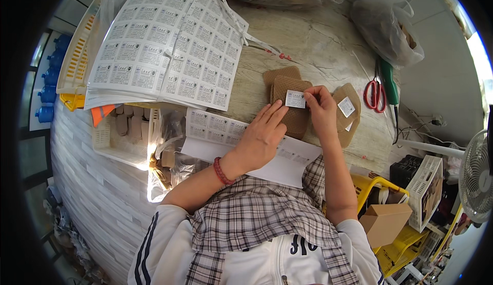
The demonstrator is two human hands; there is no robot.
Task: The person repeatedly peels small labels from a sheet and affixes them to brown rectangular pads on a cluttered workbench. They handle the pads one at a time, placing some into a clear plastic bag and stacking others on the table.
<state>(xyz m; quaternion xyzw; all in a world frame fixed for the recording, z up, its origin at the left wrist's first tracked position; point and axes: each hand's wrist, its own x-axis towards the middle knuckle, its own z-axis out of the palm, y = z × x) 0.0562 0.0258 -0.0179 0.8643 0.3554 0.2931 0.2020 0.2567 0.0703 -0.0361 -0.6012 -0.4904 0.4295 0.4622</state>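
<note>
In front of me lies a stack of brown textured pads (pixel 295 122), shaped like insoles. A small white printed label (pixel 295 99) sits on the top pad. My right hand (pixel 322 109) pinches the label's right edge between thumb and finger. My left hand (pixel 263 136) rests with fingers extended on the pads' left side, fingertips near the label's left edge. Under the left hand, a sheet of labels (pixel 213 127) with bare white backing runs across the table's near edge. To the right of my right hand, more brown pads (pixel 351 126) carry white labels.
Large stacked label sheets (pixel 149 43) cover the left side. Red-handled scissors (pixel 375 94) and a green-handled tool (pixel 389 84) with a cord lie at right. Plastic bags (pixel 387 31) stand at the back. Crates (pixel 126 149) flank the table, and a fan (pixel 475 177) stands at far right.
</note>
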